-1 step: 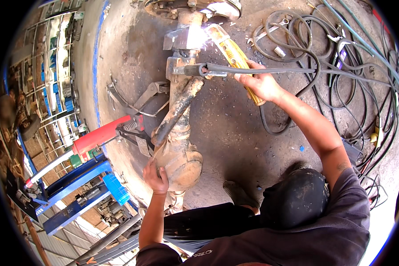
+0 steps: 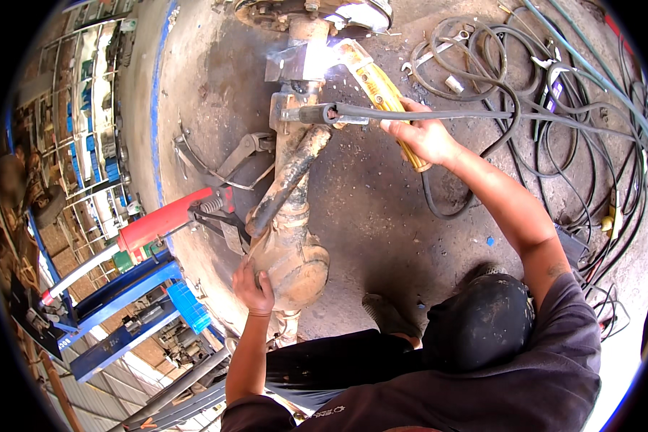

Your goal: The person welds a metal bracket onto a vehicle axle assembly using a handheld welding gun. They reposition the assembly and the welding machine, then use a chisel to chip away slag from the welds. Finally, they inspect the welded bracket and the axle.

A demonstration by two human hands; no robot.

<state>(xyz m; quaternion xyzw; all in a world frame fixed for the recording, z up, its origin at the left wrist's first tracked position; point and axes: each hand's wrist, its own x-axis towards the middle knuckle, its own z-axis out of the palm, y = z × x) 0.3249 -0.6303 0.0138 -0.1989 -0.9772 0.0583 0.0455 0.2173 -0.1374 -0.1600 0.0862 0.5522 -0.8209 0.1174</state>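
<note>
My right hand is closed round the lower part of a yellow welding electrode holder. The holder's far end sits at a bright white arc beside a metal bracket on a rusty axle. Glare hides the electrode and the weld spot. Against the side of the axle's round differential housing rests my left hand, thumb apart from the fingers, with no tool showing in it. A ground clamp with a thick grey cable bites the axle just nearer than the bracket.
Coiled black cables and a wrench lie on the floor at right. A red jack reaches the axle from the left. Wire shelving and a blue metal frame stand at far left. A hub caps the axle's far end.
The arc's glare is slightly smaller, with bluish haze over the bracket. Both hands and the electrode holder stay in place.
</note>
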